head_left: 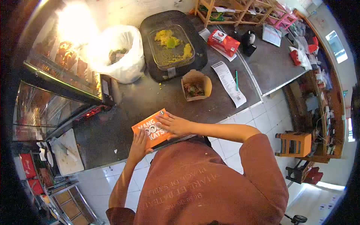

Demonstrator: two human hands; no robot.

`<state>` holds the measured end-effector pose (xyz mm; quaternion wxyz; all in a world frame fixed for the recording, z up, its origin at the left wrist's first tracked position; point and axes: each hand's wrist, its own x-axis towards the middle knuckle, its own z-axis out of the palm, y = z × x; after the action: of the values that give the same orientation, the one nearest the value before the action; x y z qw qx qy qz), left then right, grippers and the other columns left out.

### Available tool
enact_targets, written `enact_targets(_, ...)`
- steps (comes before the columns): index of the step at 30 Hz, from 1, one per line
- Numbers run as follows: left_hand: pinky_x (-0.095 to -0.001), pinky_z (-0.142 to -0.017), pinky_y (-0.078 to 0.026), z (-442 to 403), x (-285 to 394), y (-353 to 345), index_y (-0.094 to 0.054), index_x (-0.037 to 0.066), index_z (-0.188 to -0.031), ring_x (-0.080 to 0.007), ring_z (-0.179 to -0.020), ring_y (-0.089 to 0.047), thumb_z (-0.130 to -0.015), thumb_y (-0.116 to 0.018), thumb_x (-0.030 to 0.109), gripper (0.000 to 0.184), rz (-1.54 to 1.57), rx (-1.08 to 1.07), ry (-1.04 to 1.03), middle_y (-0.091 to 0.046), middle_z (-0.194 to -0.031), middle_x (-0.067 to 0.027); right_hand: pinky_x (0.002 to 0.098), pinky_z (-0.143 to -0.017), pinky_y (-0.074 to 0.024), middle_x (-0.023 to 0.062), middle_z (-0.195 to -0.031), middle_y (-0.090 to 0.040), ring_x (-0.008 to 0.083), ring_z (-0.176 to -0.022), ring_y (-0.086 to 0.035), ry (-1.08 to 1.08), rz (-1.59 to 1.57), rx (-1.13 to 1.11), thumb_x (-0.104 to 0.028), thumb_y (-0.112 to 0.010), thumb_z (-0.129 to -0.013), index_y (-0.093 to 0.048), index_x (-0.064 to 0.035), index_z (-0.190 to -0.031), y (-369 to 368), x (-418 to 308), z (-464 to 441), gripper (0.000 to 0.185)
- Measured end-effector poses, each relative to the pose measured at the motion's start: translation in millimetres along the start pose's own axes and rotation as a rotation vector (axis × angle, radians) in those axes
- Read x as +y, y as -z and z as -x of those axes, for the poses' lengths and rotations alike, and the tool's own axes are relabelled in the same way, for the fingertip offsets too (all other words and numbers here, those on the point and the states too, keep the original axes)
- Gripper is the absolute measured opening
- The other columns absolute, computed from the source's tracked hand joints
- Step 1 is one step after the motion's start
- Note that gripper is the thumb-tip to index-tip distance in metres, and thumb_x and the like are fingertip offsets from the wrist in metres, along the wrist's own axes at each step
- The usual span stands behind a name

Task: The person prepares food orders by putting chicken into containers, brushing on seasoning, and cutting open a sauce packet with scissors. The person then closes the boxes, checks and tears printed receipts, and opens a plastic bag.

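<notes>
An orange printed food box point(155, 139), with white lettering and small round pictures, lies slightly turned at the counter's front edge. My left hand point(139, 145) grips its left end, with fingers along the edge and the thumb at the near side. Across the right part of the top my right hand point(175, 125) lies palm down, fingers stretched out and a little apart. Both hands hide parts of the lettering. Behind the box stands an open brown paper food box point(206, 90) with reddish-brown food point(194, 89) inside.
A clear tray with yellow food point(183, 50) sits on a dark mat. To its left are a lined white bin point(135, 62) and a lit display case point(60, 80). A receipt point(227, 82), green pen point(236, 80), red box point(224, 42) and cutting board point(69, 161) lie around.
</notes>
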<state>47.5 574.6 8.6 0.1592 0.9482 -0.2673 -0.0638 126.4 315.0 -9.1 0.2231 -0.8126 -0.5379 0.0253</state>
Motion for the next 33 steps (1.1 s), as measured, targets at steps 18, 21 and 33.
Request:
enact_targets(18,-0.0491,-0.09,-0.031,-38.5,78.9,-44.1,-0.044,0.015,-0.125,-0.0417,-0.118,-0.032,-0.074,-0.064,0.024,0.056,-0.291,0.332,0.305,-0.029,-0.132,-0.0241,0.0344,-0.066,-0.0467,0.0169,-0.077,-0.063,0.0283,-0.071,-0.061,-1.068,0.044,1.07,-0.02,-0.039,-0.09,-0.062,-0.0006,-0.086,229.6,217.7,182.3,0.03)
enact_targets(21,-0.049,-0.089,-0.03,-65.3,108.3,-40.5,-0.044,0.014,-0.125,-0.0408,-0.118,-0.032,-0.076,-0.062,0.021,0.052,-0.253,0.317,0.413,-0.032,-0.13,-0.0239,0.0415,-0.076,-0.0433,0.021,-0.085,-0.062,0.0346,-0.084,-0.059,-1.585,0.214,1.109,-0.053,-0.037,-0.083,-0.065,0.0008,-0.087,266.1,349.2,303.5,0.061)
enact_targets(33,-0.0483,-0.092,-0.028,-126.1,154.6,-47.2,-0.04,0.012,-0.128,-0.0409,-0.121,-0.028,-0.078,-0.059,0.016,0.054,-0.313,0.288,0.65,-0.026,-0.136,-0.0216,0.0378,-0.061,-0.0452,0.0205,-0.072,-0.061,0.0283,-0.077,-0.06,-1.639,-0.028,1.215,-0.044,-0.06,-0.075,-0.066,-0.0029,-0.06,257.4,387.2,311.1,0.044)
